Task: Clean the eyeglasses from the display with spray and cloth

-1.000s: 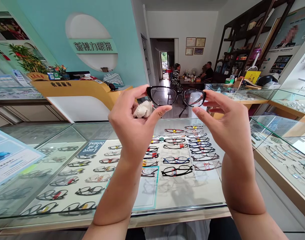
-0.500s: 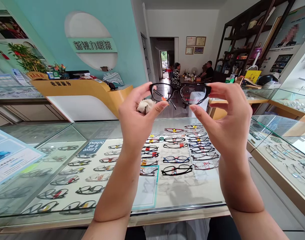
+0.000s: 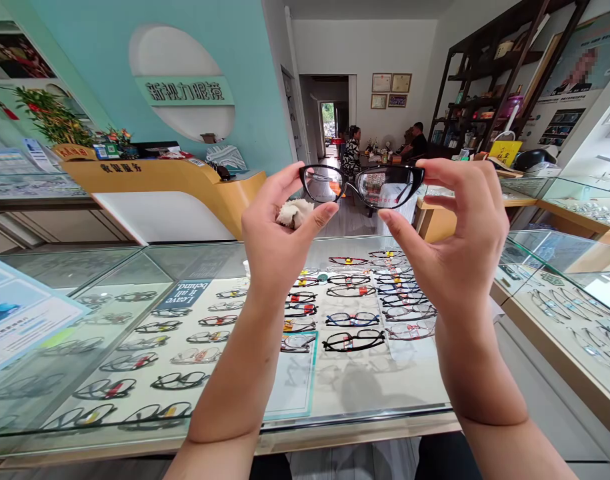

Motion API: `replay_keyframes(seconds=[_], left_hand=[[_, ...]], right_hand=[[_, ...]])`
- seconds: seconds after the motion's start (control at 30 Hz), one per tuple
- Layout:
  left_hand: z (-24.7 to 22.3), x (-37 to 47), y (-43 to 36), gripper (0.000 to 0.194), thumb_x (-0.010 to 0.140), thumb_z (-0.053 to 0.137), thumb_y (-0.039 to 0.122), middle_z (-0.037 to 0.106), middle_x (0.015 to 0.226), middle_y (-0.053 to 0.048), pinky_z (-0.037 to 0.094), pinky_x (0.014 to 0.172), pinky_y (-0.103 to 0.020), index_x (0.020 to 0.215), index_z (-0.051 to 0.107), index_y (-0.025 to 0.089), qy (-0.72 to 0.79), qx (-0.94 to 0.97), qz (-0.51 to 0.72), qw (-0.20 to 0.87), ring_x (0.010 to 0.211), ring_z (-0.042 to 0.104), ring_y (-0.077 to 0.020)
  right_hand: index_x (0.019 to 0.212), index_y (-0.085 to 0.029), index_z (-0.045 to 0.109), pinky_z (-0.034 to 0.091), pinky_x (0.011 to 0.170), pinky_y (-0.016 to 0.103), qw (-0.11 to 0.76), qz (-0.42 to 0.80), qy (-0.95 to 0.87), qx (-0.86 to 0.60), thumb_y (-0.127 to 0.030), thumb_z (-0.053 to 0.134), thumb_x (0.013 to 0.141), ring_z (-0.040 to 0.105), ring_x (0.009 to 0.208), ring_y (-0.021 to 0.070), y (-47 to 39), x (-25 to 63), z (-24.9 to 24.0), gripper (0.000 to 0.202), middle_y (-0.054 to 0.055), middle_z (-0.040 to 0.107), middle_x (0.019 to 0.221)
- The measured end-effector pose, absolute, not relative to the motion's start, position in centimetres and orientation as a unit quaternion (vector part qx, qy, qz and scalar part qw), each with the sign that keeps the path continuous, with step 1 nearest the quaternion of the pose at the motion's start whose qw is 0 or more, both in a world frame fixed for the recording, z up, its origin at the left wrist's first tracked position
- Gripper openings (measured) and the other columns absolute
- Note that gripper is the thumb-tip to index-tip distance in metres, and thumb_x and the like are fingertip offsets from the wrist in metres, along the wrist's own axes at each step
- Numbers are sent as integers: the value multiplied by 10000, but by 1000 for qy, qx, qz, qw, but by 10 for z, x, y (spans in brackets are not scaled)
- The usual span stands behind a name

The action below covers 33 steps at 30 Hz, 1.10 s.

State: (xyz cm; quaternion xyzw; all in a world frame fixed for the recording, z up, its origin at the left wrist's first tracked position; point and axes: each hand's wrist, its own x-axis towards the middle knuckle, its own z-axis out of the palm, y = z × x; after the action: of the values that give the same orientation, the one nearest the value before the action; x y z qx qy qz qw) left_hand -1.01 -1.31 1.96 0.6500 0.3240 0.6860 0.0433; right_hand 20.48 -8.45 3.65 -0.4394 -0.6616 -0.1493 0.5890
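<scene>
A pair of black-rimmed eyeglasses [image 3: 352, 185] is held up in front of me, above the glass counter, with red print on its right lens. My left hand [image 3: 285, 227] is closed on the left end of the frame and also has a crumpled white cloth [image 3: 295, 212] tucked in its palm. At the right end, my right hand [image 3: 449, 227] grips the frame by its upper corner, thumb below the lens. Under my wrists, several rows of eyeglasses [image 3: 353, 340] lie inside the glass display case [image 3: 375, 393].
A yellow and white service counter [image 3: 185, 200] stands at the back left. Two people [image 3: 352, 143] sit at a table by the doorway. More glass cases [image 3: 575, 307] run along the right. A blue-white printed sheet [image 3: 25, 313] stands at the left.
The eyeglasses have turned and tilted slightly, and the temple that hung below the left lens no longer shows there. Both hands have shifted a little to the right, still holding the frame.
</scene>
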Motion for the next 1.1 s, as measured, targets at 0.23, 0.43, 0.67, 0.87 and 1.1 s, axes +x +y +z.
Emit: replay_keyframes(seconds=[0.23, 0.43, 0.67, 0.87, 1.1], left_hand=[[21, -7, -21, 644, 839, 845, 741, 770, 1327, -64, 663, 879, -542, 1318, 705, 334, 312, 619, 715, -86, 1290, 723, -369], [20, -6, -32, 612, 879, 820, 725, 752, 1305, -71, 661, 880, -547, 1316, 695, 315, 323, 608, 718, -102, 1363, 675, -375], [16, -8, -26, 666, 856, 851, 719, 722, 1396, -78, 654, 947, -561, 1346, 670, 304, 321, 611, 719, -83, 1415, 637, -381], [14, -8, -23, 690, 845, 850, 739, 729, 1394, -76, 653, 922, -560, 1352, 666, 310, 318, 609, 720, -97, 1366, 670, -381], [16, -6, -26, 692, 822, 861, 752, 747, 1358, -72, 666, 866, -527, 1329, 690, 313, 326, 599, 721, -122, 1304, 706, -366]], right_hand=[[1427, -325, 656, 649, 1011, 592, 618, -98, -662, -412, -401, 707, 1014, 716, 1245, 351, -77, 206, 35, 423, 111, 708, 1425], [1544, -361, 608, 667, 1025, 596, 598, -77, -671, -431, -413, 677, 1029, 723, 1307, 360, -71, 209, 29, 523, 84, 689, 1555], [1511, -282, 658, 672, 1015, 567, 629, -65, -664, -399, -308, 754, 984, 759, 1273, 339, -73, 208, 30, 536, 86, 706, 1555], [1483, -328, 678, 676, 1039, 588, 631, -74, -659, -404, -362, 702, 1017, 781, 1236, 339, -77, 208, 32, 468, 71, 730, 1519], [1494, -313, 671, 684, 1028, 588, 624, -81, -658, -414, -399, 659, 1040, 782, 1232, 341, -75, 208, 31, 462, 75, 732, 1507]])
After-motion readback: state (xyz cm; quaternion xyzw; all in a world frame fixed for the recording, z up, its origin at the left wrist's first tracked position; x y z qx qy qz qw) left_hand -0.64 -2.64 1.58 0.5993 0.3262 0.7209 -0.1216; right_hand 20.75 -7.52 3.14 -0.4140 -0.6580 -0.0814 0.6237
